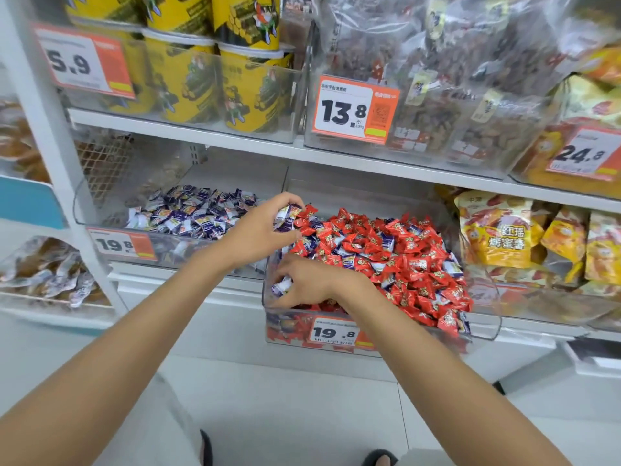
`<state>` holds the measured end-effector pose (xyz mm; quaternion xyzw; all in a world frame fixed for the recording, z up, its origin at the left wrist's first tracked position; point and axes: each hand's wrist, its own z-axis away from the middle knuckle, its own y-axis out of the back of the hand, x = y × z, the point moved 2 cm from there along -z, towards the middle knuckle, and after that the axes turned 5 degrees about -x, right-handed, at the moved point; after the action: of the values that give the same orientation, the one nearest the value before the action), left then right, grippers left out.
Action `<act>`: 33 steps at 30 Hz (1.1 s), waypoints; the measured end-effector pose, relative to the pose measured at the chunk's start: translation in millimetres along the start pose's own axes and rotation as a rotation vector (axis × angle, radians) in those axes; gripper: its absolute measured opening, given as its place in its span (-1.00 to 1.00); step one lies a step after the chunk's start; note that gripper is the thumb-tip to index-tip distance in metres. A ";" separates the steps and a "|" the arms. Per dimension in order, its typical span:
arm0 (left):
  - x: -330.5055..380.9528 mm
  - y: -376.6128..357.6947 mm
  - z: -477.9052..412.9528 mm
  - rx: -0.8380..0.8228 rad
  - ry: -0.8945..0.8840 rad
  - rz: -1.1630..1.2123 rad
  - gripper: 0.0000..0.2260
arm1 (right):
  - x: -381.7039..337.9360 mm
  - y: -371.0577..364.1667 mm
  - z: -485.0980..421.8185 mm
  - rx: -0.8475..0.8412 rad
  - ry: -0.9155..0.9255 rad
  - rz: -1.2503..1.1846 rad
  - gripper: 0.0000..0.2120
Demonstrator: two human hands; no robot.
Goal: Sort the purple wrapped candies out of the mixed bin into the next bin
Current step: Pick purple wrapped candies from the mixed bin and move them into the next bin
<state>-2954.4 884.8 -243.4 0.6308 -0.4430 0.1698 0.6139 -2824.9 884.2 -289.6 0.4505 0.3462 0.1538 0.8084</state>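
Purple-and-white wrapped candies [349, 262] lie among red wrapped ones [421, 264] in the clear plastic mixed bin [268, 317]. The grip of the left hand [262, 233] pinches several at the far corner, and the right hand [312, 280] pinches one near the front. Picking seems to be in hand; next, both must carry them left into the clear neighbouring bin [84, 213].

Shop: price tags [354, 111] on stocked snack shelves [235, 142]

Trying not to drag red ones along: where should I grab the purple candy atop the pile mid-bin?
Probably pinch the purple candy across its puffed middle, coming straight down: it lies flat on top, and red candies crowd its sides, so a sideways reach would likely snag them.
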 end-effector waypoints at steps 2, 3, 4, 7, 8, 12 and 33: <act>-4.2 -0.3 -0.3 -0.012 -0.006 0.003 -0.71 | 3.4 -0.2 -3.1 -0.038 -0.005 0.105 -0.66; -6.3 0.1 -0.2 0.004 -0.019 0.031 -0.71 | 5.6 0.0 -0.9 -0.021 0.016 0.102 -0.73; -8.6 1.0 0.5 0.035 -0.031 0.064 -0.72 | 8.9 1.5 3.5 0.022 0.032 0.047 -0.81; -19.1 6.3 5.5 0.177 0.000 0.145 -0.70 | 27.8 16.7 29.4 0.226 -0.017 -0.259 -0.81; -23.3 7.7 6.6 0.198 0.020 0.150 -0.70 | 36.0 22.7 40.6 0.271 -0.046 -0.340 -0.81; -31.3 7.0 5.8 0.160 0.028 0.138 -0.72 | 54.3 40.6 69.4 0.326 -0.125 -0.380 -0.69; -26.4 0.6 12.1 0.147 0.056 0.225 -0.79 | 35.7 16.1 33.3 0.167 -0.200 -0.246 -0.75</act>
<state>-2973.4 883.0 -265.3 0.6155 -0.4801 0.2872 0.5552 -2775.2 892.3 -279.4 0.4832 0.3282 -0.0209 0.8114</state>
